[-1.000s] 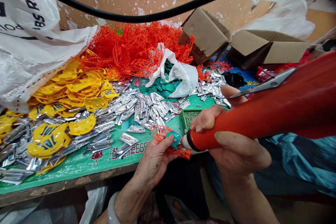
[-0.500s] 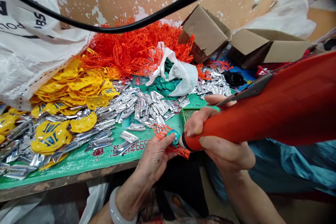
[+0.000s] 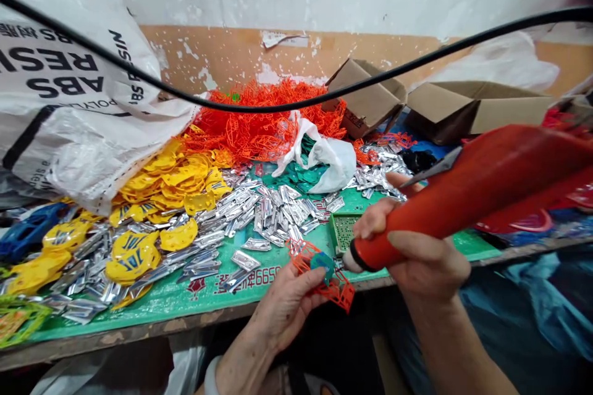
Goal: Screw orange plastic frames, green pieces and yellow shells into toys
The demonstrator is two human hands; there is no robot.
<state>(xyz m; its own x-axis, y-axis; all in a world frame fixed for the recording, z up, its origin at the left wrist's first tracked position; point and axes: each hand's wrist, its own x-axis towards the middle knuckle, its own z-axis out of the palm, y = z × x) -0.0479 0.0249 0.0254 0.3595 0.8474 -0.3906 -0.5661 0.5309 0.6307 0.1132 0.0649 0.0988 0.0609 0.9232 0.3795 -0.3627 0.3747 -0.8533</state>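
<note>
Gripping the red tool (image 3: 463, 197), right hand (image 3: 417, 253); left hand (image 3: 290, 302) apparently pinches the orange frame (image 3: 324, 274).

Green mat (image 3: 152, 299) over the bench top. Heaped at 12 o'clock, orange lattice pieces (image 3: 259, 117); just right of them, a white plastic bag (image 3: 327, 157) spilling teal parts (image 3: 296, 176). Scattered through the centre, silver foil pieces (image 3: 273, 210), thinning toward 9 o'clock among yellow printed shells (image 3: 171, 182). At 10 o'clock, a big white woven sack (image 3: 69, 86) printed with black letters, slumped onto the yellow pile. At 1 to 2 o'clock, two open cardboard boxes (image 3: 467, 111) against the peeling wall (image 3: 241, 55). Strung across the top, a black cable (image 3: 287, 105). At 9 o'clock, a blue moulded part (image 3: 25, 234).
</note>
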